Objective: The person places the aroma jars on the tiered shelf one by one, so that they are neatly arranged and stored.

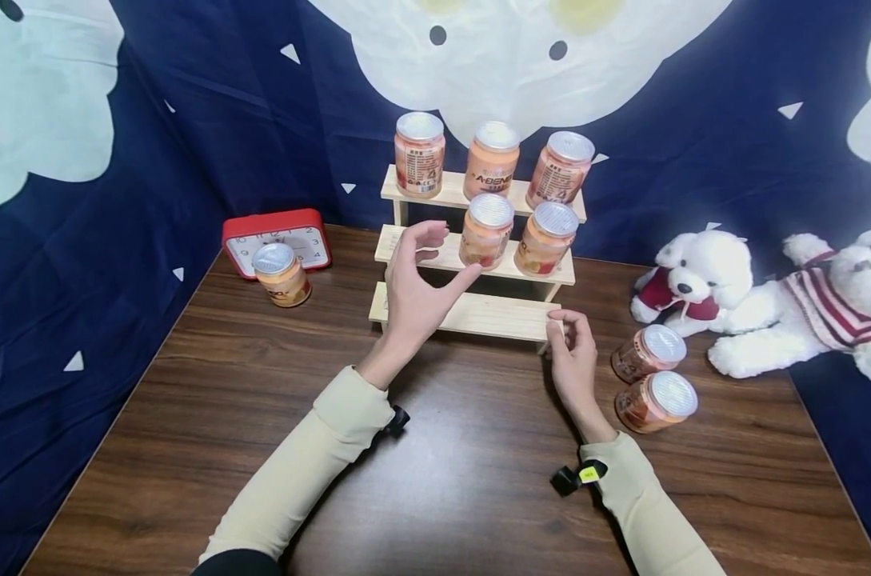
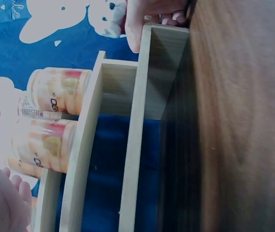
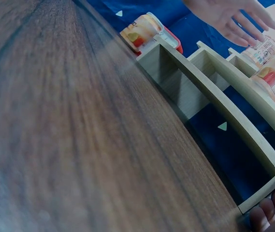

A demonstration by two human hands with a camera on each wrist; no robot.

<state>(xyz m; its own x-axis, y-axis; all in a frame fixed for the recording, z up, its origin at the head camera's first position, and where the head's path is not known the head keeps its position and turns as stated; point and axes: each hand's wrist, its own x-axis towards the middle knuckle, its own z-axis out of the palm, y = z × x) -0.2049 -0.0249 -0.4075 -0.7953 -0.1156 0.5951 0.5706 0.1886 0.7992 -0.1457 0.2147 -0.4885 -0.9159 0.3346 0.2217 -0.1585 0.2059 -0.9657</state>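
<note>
A three-tier wooden display rack point(image 1: 493, 315) stands on the table against the back cloth. My left hand point(image 1: 417, 292) is raised in front of its left half, thumb and fingers spread wide with nothing between them. The thumb tip is right by a fruit jar point(image 1: 487, 234) with a silver lid on the middle tier. Another jar point(image 1: 546, 240) stands to the right of that one. Down at the right end of the lowest tier, my right hand point(image 1: 573, 360) grips the rack's end point(image 2: 164, 30), thumb on one side and fingers curled at the other.
Three jars point(image 1: 493, 164) line the top tier. One jar point(image 1: 282, 276) stands left, before a red clock point(image 1: 313, 228). Two jars point(image 1: 654, 400) stand right of my right hand, near a white plush dog point(image 1: 705, 264) and a plush bear in a striped sweater point(image 1: 831, 300).
</note>
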